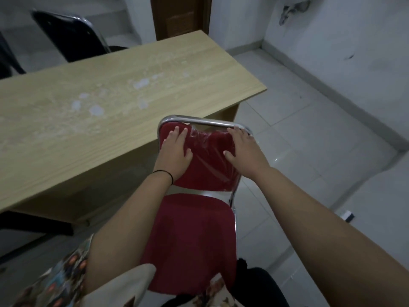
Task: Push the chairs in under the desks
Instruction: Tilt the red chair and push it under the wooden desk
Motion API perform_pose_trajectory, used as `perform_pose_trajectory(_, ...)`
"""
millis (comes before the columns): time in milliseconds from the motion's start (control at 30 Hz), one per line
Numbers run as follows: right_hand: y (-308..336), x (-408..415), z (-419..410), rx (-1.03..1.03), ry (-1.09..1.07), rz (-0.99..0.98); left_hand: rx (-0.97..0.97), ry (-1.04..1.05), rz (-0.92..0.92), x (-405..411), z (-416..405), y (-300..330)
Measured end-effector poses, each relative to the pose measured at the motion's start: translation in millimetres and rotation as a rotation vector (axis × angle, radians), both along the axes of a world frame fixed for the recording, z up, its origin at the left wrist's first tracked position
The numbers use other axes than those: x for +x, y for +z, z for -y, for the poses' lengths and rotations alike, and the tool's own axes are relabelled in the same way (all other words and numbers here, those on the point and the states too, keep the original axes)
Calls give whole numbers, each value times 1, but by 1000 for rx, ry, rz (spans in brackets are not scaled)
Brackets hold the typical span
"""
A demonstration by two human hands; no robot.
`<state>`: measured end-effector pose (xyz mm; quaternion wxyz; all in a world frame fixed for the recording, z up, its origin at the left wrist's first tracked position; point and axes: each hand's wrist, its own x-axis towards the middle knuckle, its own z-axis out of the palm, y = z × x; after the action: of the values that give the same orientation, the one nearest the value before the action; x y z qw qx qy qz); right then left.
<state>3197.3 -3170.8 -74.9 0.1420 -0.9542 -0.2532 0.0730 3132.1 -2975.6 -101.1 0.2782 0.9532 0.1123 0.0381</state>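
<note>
Both hands lie flat on the backrest of a red chair [194,229] with fingers spread: the left hand [174,155] covers the left part of the padded back, a thin black band [164,173] at its wrist, while the right hand [242,152] presses the right part, its fingertips reaching the chrome tube that frames the top. Neither hand closes around anything; the palms rest against the red fabric, which carries a crinkled sheet of clear plastic near the top. The chair stands at the near right corner of a light wood-grain bench [110,103], its backrest touching or just beside the bench edge and its seat extending toward the person, out in the open and not under the top. White worn patches mark the bench surface. On the far side, at the left, a black chair [66,34] with a chrome frame stands against the bench. Pale floor tiles [309,140] spread to the right, meeting a grey wall [343,41], and a brown door [181,16] shows beyond the bench.
</note>
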Motion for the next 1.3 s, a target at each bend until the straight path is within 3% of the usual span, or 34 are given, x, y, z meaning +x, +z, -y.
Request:
perform_pose_trajectory(333,-13,78,-18,-162,263,65,-19,177,-50,53,-8,-19)
perform_pose_trajectory(667,-30,162,-26,-136,791,5,-30,497,56,88,21,-35)
perform_pose_trajectory(867,-35,166,-26,-10,873,-90,-58,605,62,101,30,-36)
perform_pose_trajectory(1167,-42,167,-23,-7,928,-71,5,595,52,96,29,-30)
perform_pose_trajectory(1300,-41,184,-26,-25,1079,-125,30,667,17,100,37,-30)
